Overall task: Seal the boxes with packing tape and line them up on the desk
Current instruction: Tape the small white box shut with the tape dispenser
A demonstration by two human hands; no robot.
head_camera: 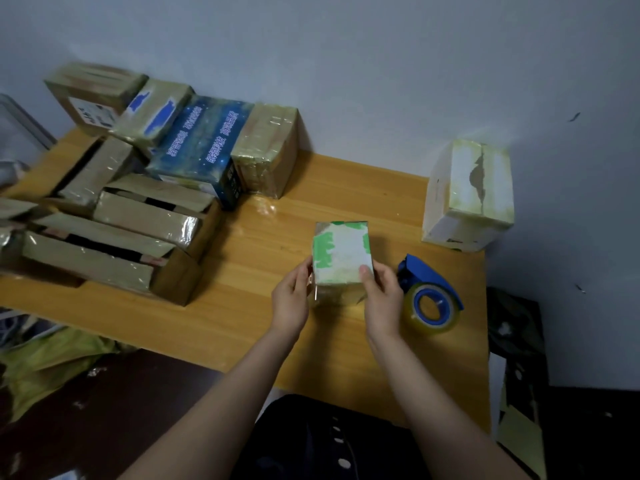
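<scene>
**Small box held in both hands at mid-desk**

The small box (343,261), white on top with torn green patches and glossy with tape, sits upright near the middle of the desk (242,306), towards its front edge. Whether its base rests on the wood or is lifted just clear cannot be told. The left hand (291,299) grips its left side, thumb along the near corner and fingers wrapped out of sight behind. The right hand (381,299) clamps the right side, its thumb pressed flat on the top face near the front right corner and the fingers curled round the wall of the box.

Just beside the right hand, to its right, a blue tape dispenser (429,296) loaded with a roll of clear tape lies on the wood, not touched by either hand. Farther back, against the wall (381,81) at the desk's right end, stands a white box (467,195), taped over, with a ragged dark tear across its top.

The left half of the desk carries a crowded heap of cartons. A brown taped box (266,150) stands nearest the centre, touching a dark blue starry box (201,147) with pale lettering. Beyond and in front of these lie several brown boxes, some with flaps open (104,251).

Below the desk's left edge shows a crumpled yellow-green bag (52,358).
</scene>
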